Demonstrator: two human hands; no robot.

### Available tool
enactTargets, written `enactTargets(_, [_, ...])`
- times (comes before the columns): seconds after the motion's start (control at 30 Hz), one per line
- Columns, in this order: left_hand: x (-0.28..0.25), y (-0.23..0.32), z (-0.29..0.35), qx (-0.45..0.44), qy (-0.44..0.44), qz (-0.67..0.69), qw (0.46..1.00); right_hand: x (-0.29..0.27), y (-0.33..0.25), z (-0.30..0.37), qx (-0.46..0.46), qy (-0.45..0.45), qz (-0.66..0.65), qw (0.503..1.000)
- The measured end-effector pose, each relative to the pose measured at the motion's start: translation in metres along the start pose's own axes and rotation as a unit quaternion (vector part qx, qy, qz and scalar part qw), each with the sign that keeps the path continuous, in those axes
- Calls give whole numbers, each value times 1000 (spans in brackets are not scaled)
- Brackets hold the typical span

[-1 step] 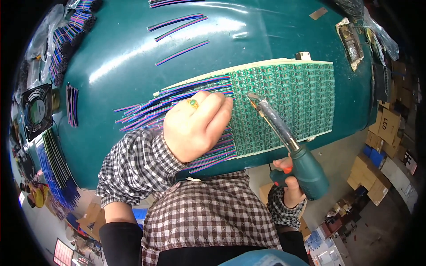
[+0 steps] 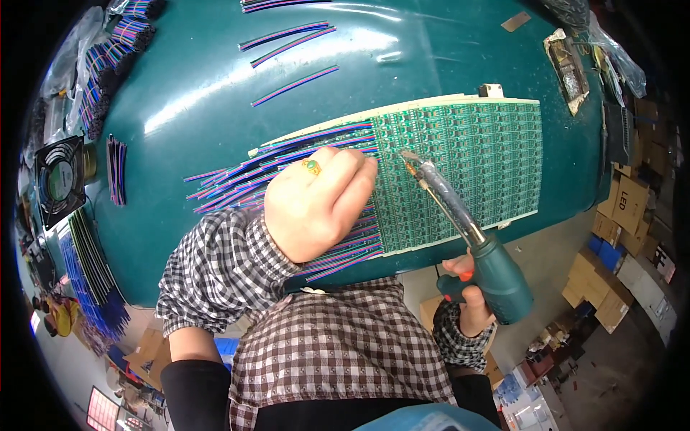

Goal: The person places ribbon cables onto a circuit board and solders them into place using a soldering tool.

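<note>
Green and packed with tiny components, the circuit panel lies flat before us on the glossy teal table, slim striped wires fanning over its left part. Our left hand covers some there, knuckles bent; we cannot tell whether its hidden fingertips pinch one. Our right hand, off the panel's near edge, wraps the soldering gun. That tool's long axis slants forward and leftward over the panel, metal barrel toward our left fingertips, plastic body smooth and rounded.
</note>
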State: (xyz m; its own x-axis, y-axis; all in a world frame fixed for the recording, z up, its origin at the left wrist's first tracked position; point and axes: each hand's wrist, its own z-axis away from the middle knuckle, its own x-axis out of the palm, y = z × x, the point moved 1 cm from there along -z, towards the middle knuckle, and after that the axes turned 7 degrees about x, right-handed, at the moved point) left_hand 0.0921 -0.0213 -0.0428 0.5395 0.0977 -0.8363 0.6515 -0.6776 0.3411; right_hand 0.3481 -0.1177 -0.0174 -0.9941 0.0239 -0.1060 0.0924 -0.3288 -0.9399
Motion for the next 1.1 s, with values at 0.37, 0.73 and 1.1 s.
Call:
enactTargets(0.37, [1, -2, -1, -30, -10, 18, 999, 2, 4, -4, -12, -1, -20, 1000])
enactTargets(0.73, [-1, -3, -4, -31, -20, 19, 999, -1, 7, -3, 27, -25, 24, 999])
enactTargets(1.1, [-1, -3, -4, -30, -22, 19, 999, -1, 10, -3, 40, -22, 33, 998])
